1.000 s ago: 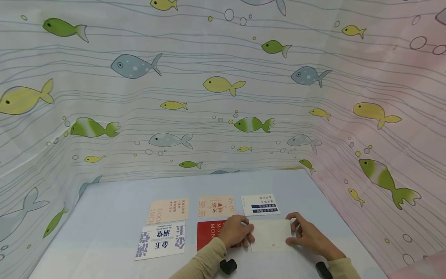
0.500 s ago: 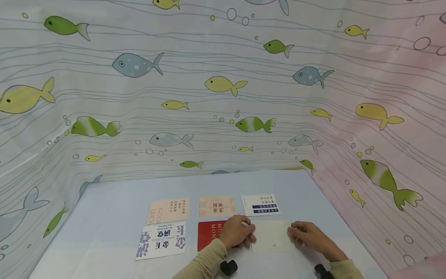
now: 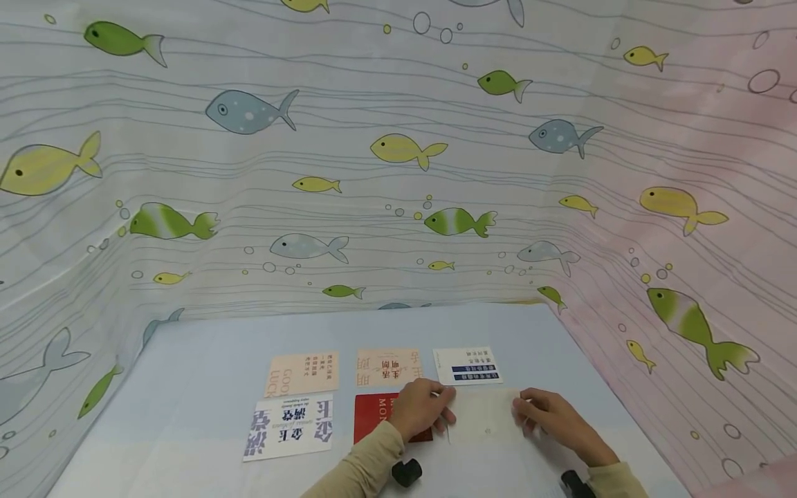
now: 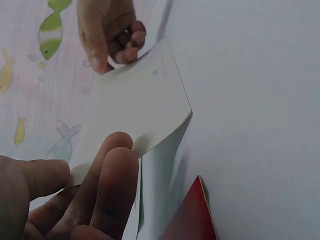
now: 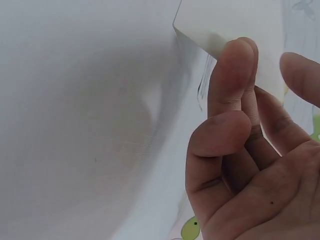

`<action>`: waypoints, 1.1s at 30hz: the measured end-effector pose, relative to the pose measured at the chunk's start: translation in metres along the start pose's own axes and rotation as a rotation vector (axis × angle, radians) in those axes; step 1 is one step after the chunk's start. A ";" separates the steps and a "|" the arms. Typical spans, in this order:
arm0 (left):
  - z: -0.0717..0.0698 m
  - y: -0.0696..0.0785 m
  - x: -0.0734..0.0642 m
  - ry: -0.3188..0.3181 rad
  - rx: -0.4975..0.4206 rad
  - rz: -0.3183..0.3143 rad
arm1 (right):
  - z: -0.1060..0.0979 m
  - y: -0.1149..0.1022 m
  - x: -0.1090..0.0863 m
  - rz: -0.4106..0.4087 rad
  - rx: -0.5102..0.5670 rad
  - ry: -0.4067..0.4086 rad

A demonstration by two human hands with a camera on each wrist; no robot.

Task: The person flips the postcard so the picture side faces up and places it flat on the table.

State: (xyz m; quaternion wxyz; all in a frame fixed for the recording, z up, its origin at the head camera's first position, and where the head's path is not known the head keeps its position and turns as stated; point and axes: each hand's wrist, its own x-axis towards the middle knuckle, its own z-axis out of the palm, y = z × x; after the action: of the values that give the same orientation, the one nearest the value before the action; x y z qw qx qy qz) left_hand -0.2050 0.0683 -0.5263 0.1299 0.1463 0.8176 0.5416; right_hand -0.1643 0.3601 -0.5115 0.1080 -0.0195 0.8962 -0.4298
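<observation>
A cream-white card [image 3: 486, 415] with a tiny mark near one edge is held between both hands. On its left edge, my left hand [image 3: 420, 411] pinches it, with the thumb and fingertips at the card's near edge in the left wrist view. My right hand [image 3: 563, 422] grips the opposite edge by its fingertips. The card [image 4: 135, 105] is tilted and raised off the white tabletop in the left wrist view, with a gap under its corner. Partly covered by the left hand and sleeve, a red card [image 3: 376, 415] with pale lettering lies just left.
A peach card [image 3: 305, 373], another peach card [image 3: 389, 366] and a white card with blue bands [image 3: 467, 366] form a back row. A white card with purple lettering [image 3: 289, 425] lies front left. Fish-patterned sheeting [image 3: 398, 207] surrounds the table [image 3: 187, 387].
The right fingers, earlier spread along the card's right edge, have drawn together onto it. The cream card has risen slightly between the hands. The left hand has stayed at the left edge.
</observation>
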 end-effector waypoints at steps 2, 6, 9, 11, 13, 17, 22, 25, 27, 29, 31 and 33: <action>-0.001 0.002 0.000 0.008 0.018 0.007 | 0.000 0.000 0.000 -0.009 -0.007 0.013; -0.003 0.006 -0.001 0.025 0.046 0.027 | -0.001 -0.001 0.001 -0.008 -0.017 0.040; -0.004 0.009 0.000 0.035 0.074 0.040 | -0.001 -0.003 0.002 0.013 -0.028 0.063; -0.005 0.010 0.000 0.048 0.100 0.049 | -0.001 -0.004 0.003 0.024 -0.035 0.080; -0.005 0.012 0.000 0.056 0.119 0.055 | -0.001 -0.005 0.003 0.029 -0.037 0.093; -0.005 0.013 -0.001 0.072 0.143 0.066 | -0.002 -0.006 0.004 0.026 -0.046 0.110; -0.004 0.015 -0.002 0.090 0.174 0.083 | -0.002 -0.005 0.005 0.025 -0.048 0.126; -0.004 0.017 -0.002 0.097 0.189 0.090 | -0.002 -0.004 0.006 0.021 -0.041 0.132; -0.004 0.018 -0.003 0.104 0.193 0.101 | -0.003 -0.003 0.006 0.022 -0.037 0.136; -0.004 0.019 -0.003 0.111 0.200 0.113 | -0.003 -0.004 0.006 0.019 -0.039 0.140; -0.004 0.019 -0.003 0.119 0.210 0.127 | -0.003 -0.005 0.005 0.021 -0.036 0.144; -0.004 0.020 -0.003 0.130 0.220 0.140 | -0.004 -0.006 0.005 0.023 -0.030 0.145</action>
State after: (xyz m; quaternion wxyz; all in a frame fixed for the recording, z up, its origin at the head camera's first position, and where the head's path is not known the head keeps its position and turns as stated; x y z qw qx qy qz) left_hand -0.2014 0.0710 -0.5063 0.0217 0.1807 0.8665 0.4649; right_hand -0.1701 0.3583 -0.5051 0.0475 0.0203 0.9083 -0.4151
